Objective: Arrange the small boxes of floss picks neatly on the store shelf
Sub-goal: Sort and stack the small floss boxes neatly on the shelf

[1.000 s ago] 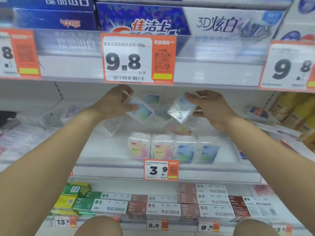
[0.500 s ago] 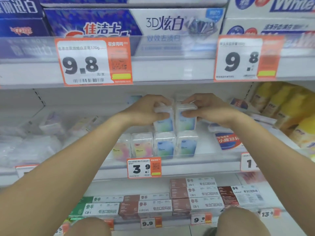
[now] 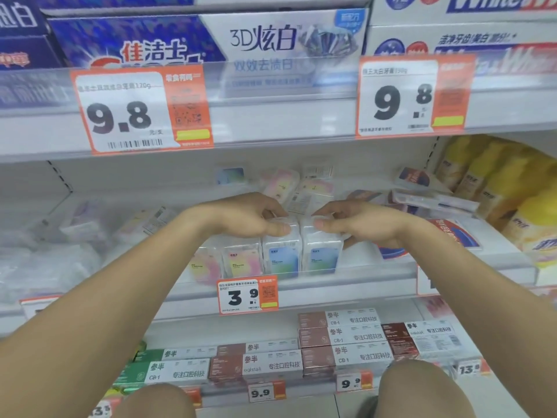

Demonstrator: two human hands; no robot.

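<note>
left hand (image 3: 244, 217) pinches blue box (image 3: 281, 251) | right hand (image 3: 358, 226) pinches green box (image 3: 321, 254) | front row

Clear floss boxes (image 3: 281, 254) with pink-yellow and blue-green gradient labels; orange-and-white price tag (image 3: 247, 295); yellow packs (image 3: 497, 182).

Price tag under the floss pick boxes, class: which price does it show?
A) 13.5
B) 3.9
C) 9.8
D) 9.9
B: the orange price tag on the shelf edge directly below the front row of floss pick boxes reads 3.9.
</note>
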